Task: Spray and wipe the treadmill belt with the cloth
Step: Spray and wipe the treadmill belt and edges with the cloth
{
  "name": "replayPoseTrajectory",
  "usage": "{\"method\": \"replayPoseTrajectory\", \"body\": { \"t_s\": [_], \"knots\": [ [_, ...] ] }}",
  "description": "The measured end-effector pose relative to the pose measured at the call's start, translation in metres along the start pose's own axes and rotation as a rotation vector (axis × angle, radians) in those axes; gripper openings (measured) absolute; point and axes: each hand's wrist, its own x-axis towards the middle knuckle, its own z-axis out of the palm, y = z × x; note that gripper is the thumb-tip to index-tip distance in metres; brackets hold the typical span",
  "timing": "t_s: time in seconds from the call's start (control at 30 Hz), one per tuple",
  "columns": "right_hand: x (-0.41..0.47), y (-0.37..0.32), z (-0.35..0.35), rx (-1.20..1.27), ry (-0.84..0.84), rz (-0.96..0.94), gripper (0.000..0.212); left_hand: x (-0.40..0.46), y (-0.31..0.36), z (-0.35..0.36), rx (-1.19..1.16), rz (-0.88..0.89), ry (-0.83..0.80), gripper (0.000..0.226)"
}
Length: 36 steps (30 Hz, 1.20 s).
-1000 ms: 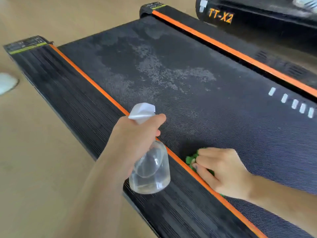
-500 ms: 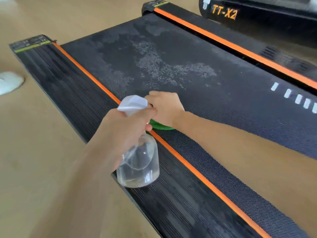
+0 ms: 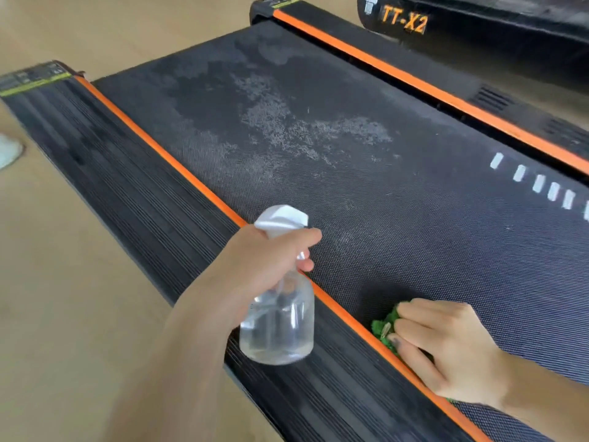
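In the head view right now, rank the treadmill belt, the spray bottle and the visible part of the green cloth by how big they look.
1. Treadmill belt, filling most of the frame.
2. Spray bottle, though it is held nearer the camera, which enlarges it.
3. Green cloth: only a scrap shows beside the right hand; its true size is hidden.

Pale wooden floor [image 3: 63, 282] (evenly lit) runs left, with a small white object [image 3: 8, 151] at its edge.

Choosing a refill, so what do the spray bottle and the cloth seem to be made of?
Spray bottle: likely clear glossy plastic, see-through with highlights; white trigger head looks matte plastic. Green cloth: probably fuzzy microfibre, tufted edge showing; mostly hidden under the right hand.
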Motion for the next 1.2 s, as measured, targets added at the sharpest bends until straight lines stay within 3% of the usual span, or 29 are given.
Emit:
{"method": "replayPoseTrajectory", "body": {
  "t_s": [0.13,0.23,0.4,0.57,0.77,0.87,1.0,1.1,1.2],
  "knots": [
    [0.022,0.012,0.0,-0.021,-0.01,-0.129,0.031,0.002,0.002,0.006,-0.052,-0.022,-0.054,0.03],
    [0.066,0.021,0.012,-0.021,0.015,-0.127,0.03,0.003,0.0,0.004,-0.07,0.03,0.034,0.026],
    [0.196,0.046,0.052,-0.101,0.104,0.114,0.031,0.01,0.001,-0.021,-0.116,0.034,0.156,0.027],
    [0.251,0.045,0.06,-0.118,0.029,0.366,0.035,0.01,-0.006,-0.04,-0.171,0.052,0.201,0.056],
    [0.089,-0.006,0.021,0.057,-0.044,0.039,0.032,-0.008,0.001,-0.042,-0.153,0.056,0.214,0.04],
    [0.063,0.002,0.005,0.056,-0.076,-0.129,0.033,-0.015,0.005,-0.038,-0.13,0.069,0.178,0.034],
    [0.132,0.008,0.033,0.001,-0.007,-0.271,0.035,-0.011,0.008,-0.042,-0.13,0.082,0.18,0.038],
    [0.218,-0.002,0.056,-0.055,0.016,-0.158,0.036,0.009,-0.018,-0.06,-0.047,0.099,0.094,0.039],
    [0.283,-0.018,0.072,-0.12,-0.104,-0.006,0.011,0.039,-0.044,-0.079,-0.1,0.117,0.097,0.043]
  ]
}}
